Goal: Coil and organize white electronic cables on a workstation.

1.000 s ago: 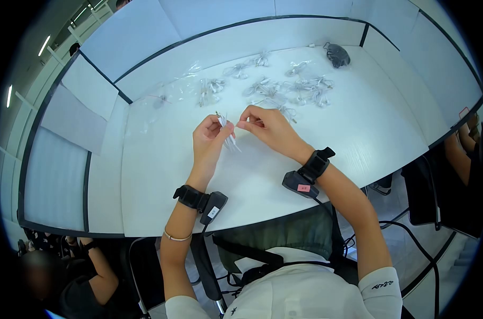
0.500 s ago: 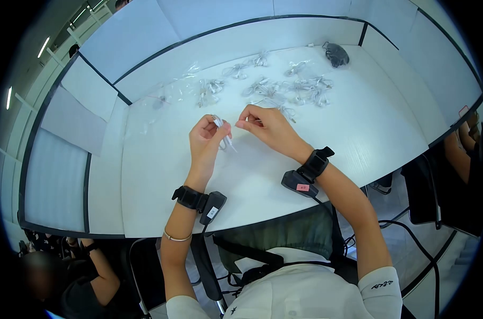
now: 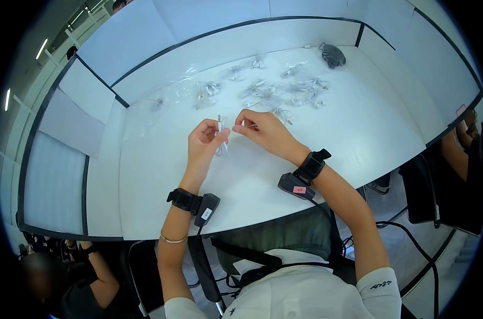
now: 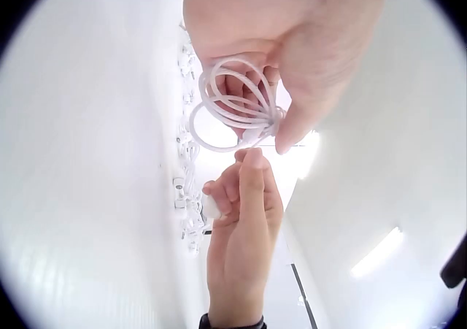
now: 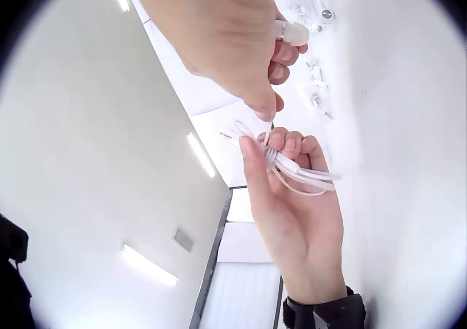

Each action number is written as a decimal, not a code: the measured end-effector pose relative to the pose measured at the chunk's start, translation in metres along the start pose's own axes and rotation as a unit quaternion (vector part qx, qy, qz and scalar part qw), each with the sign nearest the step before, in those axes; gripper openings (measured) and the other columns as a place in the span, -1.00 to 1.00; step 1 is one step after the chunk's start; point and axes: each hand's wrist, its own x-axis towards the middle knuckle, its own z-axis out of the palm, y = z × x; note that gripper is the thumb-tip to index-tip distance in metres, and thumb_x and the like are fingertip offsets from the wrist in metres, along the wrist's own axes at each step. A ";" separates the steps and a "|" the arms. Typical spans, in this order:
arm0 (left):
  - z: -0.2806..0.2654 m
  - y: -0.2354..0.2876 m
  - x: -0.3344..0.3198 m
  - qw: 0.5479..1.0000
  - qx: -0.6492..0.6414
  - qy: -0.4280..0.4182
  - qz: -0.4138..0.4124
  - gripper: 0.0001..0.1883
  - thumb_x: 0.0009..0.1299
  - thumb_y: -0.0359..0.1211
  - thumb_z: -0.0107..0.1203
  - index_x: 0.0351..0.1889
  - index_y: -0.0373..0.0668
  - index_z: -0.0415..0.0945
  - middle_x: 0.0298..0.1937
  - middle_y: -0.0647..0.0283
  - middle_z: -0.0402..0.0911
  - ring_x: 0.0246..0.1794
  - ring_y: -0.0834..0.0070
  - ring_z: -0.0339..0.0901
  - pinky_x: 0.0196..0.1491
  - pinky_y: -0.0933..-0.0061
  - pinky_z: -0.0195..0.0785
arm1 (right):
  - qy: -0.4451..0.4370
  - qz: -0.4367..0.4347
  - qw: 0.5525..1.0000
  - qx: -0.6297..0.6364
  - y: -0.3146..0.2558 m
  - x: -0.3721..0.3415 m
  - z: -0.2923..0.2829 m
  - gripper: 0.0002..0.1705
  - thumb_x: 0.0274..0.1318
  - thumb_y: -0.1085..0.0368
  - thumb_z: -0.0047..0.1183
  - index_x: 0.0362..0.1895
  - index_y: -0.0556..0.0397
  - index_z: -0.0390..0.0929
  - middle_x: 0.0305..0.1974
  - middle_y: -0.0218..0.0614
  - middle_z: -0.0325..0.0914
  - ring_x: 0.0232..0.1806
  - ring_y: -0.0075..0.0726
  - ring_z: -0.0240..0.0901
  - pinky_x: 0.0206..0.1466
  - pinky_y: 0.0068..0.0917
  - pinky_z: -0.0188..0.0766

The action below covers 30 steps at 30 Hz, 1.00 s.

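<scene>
My left hand (image 3: 203, 141) pinches a coiled white earphone cable (image 5: 288, 165) between thumb and fingers, over the near half of the table. Loops fan out from the pinched middle of the coil, and a metal jack plug (image 5: 227, 135) sticks out of it. Close beside, on the right, is my right hand (image 3: 265, 130), its thumb and index fingertip pinching a thin strand right at the wrapped middle. A white earbud (image 5: 295, 34) is tucked within the curled fingers of that same hand. The far end of the strand is hidden among the windings.
Several bundled white earphones (image 3: 270, 93) in clear plastic lie across the back of the white table (image 3: 358, 127). A dark grey pouch-like item (image 3: 333, 56) sits in the back right corner. Low partition walls (image 3: 241, 40) enclose the far side and both ends.
My left hand has shifted slightly left and turned the coil, so its jack plug now points up. The right hand keeps its pinch with little movement.
</scene>
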 end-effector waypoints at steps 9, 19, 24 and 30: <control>0.004 -0.001 -0.003 0.999 -0.034 -0.031 -0.019 -0.62 0.19 -0.49 0.18 -0.03 -0.21 0.35 -0.15 0.33 0.47 -0.08 0.60 0.42 -0.05 0.57 0.25 | 0.002 -0.020 0.999 0.046 0.015 -0.001 0.005 -0.78 0.18 0.26 -0.01 -0.28 0.20 0.44 -0.42 -0.19 0.53 -0.38 -0.33 0.47 -0.18 -0.42 0.38; -0.001 -0.005 0.002 0.953 0.235 0.059 0.184 -0.70 0.16 -0.59 0.12 -0.12 -0.22 0.54 -0.12 0.27 0.45 -0.11 0.50 0.46 -0.09 0.50 0.34 | -0.008 -0.027 0.994 0.104 0.002 -0.003 0.006 -0.62 0.12 0.19 0.04 -0.01 0.06 0.35 -0.21 -0.23 0.48 -0.24 -0.31 0.43 -0.13 -0.40 0.37; 0.006 0.005 -0.002 0.942 0.276 0.054 0.184 -0.72 0.12 -0.61 0.11 -0.19 -0.20 0.59 -0.13 0.27 0.42 -0.12 0.45 0.47 -0.04 0.49 0.34 | 0.020 -0.059 0.994 0.094 0.004 -0.002 0.007 -0.63 0.09 0.25 0.09 -0.02 0.08 0.40 -0.21 -0.31 0.47 -0.21 -0.39 0.39 -0.07 -0.44 0.33; 0.007 0.001 -0.001 0.943 0.247 0.071 0.211 -0.52 0.08 -0.66 0.10 0.02 -0.20 0.41 0.00 0.18 0.33 -0.17 0.43 0.50 -0.09 0.47 0.36 | 0.085 -0.088 0.992 0.029 0.006 0.000 0.005 -0.76 0.01 0.28 0.14 -0.22 0.07 0.50 -0.25 -0.32 0.47 -0.21 -0.32 0.40 -0.08 -0.44 0.32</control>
